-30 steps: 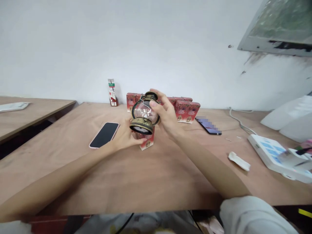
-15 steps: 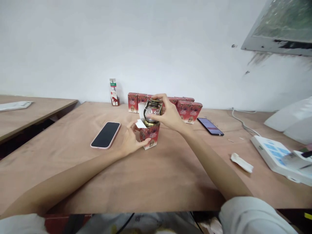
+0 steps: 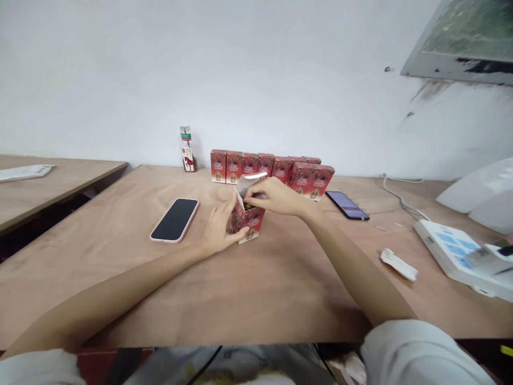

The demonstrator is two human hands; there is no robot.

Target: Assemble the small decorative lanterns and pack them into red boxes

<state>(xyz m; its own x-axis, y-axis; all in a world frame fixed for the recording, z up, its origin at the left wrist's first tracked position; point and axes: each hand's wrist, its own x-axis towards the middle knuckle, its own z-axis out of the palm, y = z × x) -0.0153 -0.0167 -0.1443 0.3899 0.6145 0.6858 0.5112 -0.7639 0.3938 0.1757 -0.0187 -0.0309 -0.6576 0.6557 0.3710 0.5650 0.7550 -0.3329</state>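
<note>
A small red printed box (image 3: 249,220) stands on the table in front of me with its white top flap raised. My left hand (image 3: 219,227) grips the box from the left, thumb across the front and fingers along the side. My right hand (image 3: 276,197) is at the open top, its fingertips pinched at the mouth. Under them a dark bit of a small glass lantern (image 3: 248,206) shows; the rest of it sits hidden inside the box.
Behind stand several matching red boxes (image 3: 250,166) in a row, with a carton (image 3: 187,152) to their left. A pink-edged phone (image 3: 175,220) lies left, another phone (image 3: 347,206) right. Crumpled white paper (image 3: 398,264) and a white power strip (image 3: 449,248) lie further right.
My right hand has lowered the lantern from above the box down into it. My left hand keeps its hold, fingers now flatter along the side.
</note>
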